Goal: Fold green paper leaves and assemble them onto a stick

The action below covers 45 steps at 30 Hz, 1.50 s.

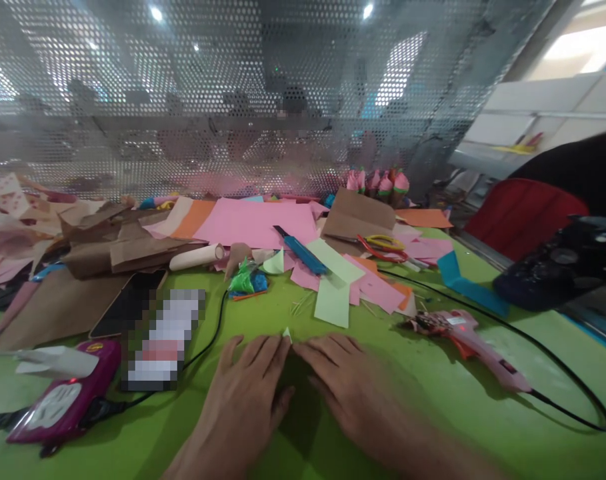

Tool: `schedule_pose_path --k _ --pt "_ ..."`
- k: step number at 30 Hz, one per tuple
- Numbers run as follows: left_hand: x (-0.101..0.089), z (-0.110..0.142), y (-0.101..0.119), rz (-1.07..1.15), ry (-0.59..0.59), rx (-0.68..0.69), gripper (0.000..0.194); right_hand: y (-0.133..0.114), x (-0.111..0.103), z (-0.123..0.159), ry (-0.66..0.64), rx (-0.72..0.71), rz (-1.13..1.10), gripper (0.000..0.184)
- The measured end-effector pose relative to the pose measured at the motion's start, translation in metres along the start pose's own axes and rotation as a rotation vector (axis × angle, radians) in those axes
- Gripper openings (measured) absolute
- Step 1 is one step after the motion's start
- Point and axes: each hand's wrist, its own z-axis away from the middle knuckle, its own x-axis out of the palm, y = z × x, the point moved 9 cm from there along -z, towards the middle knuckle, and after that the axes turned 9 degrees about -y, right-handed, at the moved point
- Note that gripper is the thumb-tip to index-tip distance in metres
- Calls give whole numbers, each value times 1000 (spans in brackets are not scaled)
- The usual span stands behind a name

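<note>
My left hand (247, 390) lies palm down on the green table, fingers stretched forward and thumb held apart. Opposite it, my right hand (350, 380) is palm down too, its fingers extended and pointing inward. Between the two sets of fingertips shows the tip of a small pale green paper piece (287, 333). The left fingertips touch it and the right ones are close beside it. The rest of that piece, if any, is hidden under the fingers. Just beyond lie pale green paper strips (333, 303) and a blue box cutter (299, 249).
A pink glue gun (475, 347) rests right, its black cord curving round. Scissors (383, 245), pink paper (257, 223) and brown paper (357, 217) are piled behind. At left are a purple power strip (65, 393) and phones, one with a blurred screen (165, 340). Perforated metal (233, 100) stands behind.
</note>
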Motion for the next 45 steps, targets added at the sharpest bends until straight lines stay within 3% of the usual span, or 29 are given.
schedule_pose_path --k 6,13,18,25,34,41,45 --pt "2 -12 -6 28 -87 3 41 1 -3 -10 18 15 84 24" --pt "-9 4 -13 -29 48 -1 43 4 7 -11 47 -19 167 23" --pt "0 7 1 -106 13 122 42 7 5 -13 21 -4 132 26" --pt "5 -4 -3 -31 -60 68 44 9 1 -7 46 1 90 39" --pt "11 -22 -12 10 -139 24 46 7 -1 -14 24 20 126 37" --pt "12 -37 -16 -49 -116 13 46 11 -5 -23 13 43 181 33" --pt "15 -30 -14 -88 -89 17 48 8 -1 -17 37 40 203 38"
